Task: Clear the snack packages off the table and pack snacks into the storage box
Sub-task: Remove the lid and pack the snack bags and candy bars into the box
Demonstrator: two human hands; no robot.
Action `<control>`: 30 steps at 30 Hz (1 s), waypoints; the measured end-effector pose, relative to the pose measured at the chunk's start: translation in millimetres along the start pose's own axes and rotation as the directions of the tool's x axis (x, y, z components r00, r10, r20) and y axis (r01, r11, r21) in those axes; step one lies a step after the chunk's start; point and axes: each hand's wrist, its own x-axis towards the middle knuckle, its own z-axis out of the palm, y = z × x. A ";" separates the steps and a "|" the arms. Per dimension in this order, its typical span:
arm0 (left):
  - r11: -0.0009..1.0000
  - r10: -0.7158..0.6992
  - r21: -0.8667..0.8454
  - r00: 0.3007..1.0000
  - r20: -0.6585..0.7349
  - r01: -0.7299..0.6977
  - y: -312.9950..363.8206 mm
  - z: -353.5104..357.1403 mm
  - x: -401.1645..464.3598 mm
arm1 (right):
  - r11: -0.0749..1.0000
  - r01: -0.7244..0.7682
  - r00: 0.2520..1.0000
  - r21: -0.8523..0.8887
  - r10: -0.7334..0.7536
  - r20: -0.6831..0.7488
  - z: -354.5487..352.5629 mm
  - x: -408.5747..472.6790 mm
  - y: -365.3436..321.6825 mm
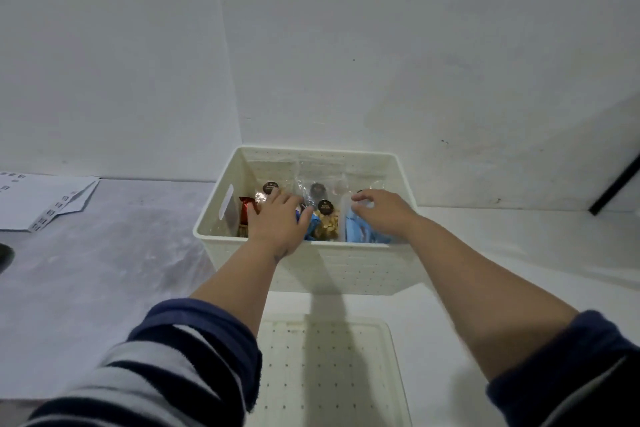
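Labels: round dark stickers sit on the clear snack bags (327, 218) in the storage box (346, 267); their print is too small to read. The sheets of paper (41, 199) at the far left carry small printed squares, also unreadable.
Storage box: cream plastic, rectangular, its walls dotted with small holes and a slot handle cut in the left end wall. Its long axis runs left to right across the white table (519, 253), and its open top faces up. It stands near the corner of the walls.
Contents: clear bags of golden-brown snacks stand upright in the middle, tops toward the far wall; a shiny red packet (246, 210) stands at the left end; a pale blue packet (360, 230) fills the right end.
Lid: a cream perforated lid (329, 367) lies flat on the table just in front of the box, nearer the person.
Left hand: the left hand (277, 218) reaches over the near rim, palm down, fingers loosely spread and resting on the bags; whether it grips one I cannot tell.
Right hand: the right hand (381, 211) is inside the box above the blue packet, fingers curled downward; a grasp cannot be confirmed.
Sleeves: striped navy and pale fabric, pushed up both forearms.
Left surface: grey, mottled and dull beside the white tabletop.
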 end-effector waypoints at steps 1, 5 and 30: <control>0.999 0.032 0.014 0.999 -0.021 -0.031 10.5 2.2 -3.6 | 0.999 -0.018 1.000 -0.030 0.017 -0.023 -6.7 -5.6 9.2; 0.990 0.132 0.066 0.986 -0.106 -0.126 50.3 22.8 -24.8 | 0.988 -0.123 0.980 -0.090 0.107 -0.166 -25.8 -29.3 54.9; 0.963 0.189 0.224 0.969 -0.162 -0.150 69.3 62.9 -48.5 | 0.949 -0.315 0.807 -0.004 0.265 -0.528 78.2 -127.4 206.8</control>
